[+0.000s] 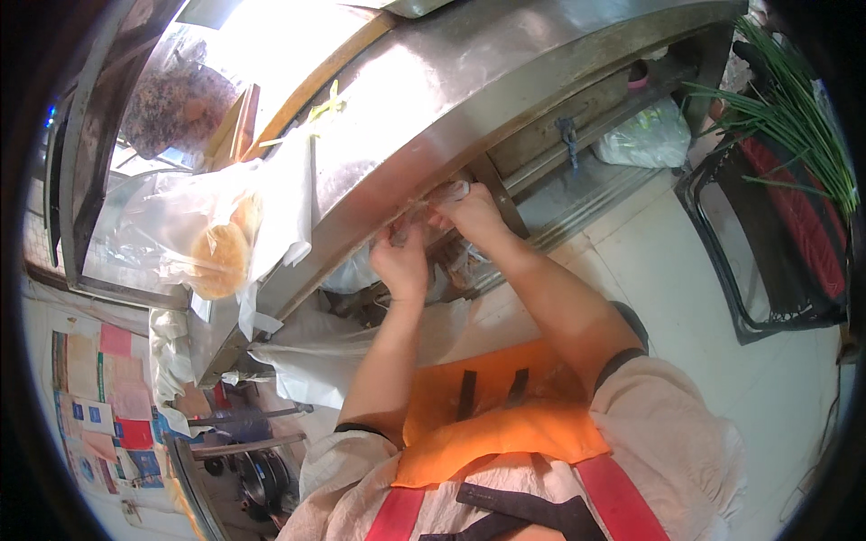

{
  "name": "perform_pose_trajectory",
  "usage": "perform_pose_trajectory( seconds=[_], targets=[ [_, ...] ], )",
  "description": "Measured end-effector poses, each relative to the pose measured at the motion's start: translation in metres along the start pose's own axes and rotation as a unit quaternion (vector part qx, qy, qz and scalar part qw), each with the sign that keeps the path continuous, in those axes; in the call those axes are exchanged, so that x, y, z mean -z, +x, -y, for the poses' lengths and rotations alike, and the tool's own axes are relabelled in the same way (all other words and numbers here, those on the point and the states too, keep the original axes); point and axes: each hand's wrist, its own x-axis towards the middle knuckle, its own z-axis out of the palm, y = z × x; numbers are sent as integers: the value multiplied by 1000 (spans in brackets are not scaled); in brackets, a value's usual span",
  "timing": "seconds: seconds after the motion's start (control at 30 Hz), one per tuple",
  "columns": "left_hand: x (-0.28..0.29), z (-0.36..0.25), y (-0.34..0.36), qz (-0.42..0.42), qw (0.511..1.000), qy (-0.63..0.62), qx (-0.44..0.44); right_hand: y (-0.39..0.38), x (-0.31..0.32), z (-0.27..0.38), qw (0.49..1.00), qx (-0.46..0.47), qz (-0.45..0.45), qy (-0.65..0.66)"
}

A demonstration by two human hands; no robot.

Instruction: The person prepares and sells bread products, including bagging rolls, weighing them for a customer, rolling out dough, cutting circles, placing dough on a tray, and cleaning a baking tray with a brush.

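Clear plastic film (413,220) lies between left hand (400,263) and right hand (476,216), fingers of both pinching it, by steel counter (406,149).

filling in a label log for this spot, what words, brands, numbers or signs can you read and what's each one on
No text can be read clearly.
Papers at lower left: marks too small and blurred to read.
Clear plastic bag at left: no legible text.
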Motion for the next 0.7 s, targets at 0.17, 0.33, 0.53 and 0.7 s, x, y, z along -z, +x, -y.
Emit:
perform_pose_trajectory(
  seconds=[0.17, 0.33, 0.53, 0.7],
  targets=[
    [-6, -15, 9, 103, 988, -104, 45, -6, 5, -1, 998, 49, -5, 25],
    [-11, 17, 24, 164, 956, -235, 62, -9, 0, 11, 971, 167, 17, -169],
    [-15, 27, 29, 209, 935, -273, 86, -2, 10, 43, 924, 199, 97, -313],
    [-13, 4, 26, 190, 934, -287, 89, 5, 7, 58, 874, 170, 144, -432]
  ],
)
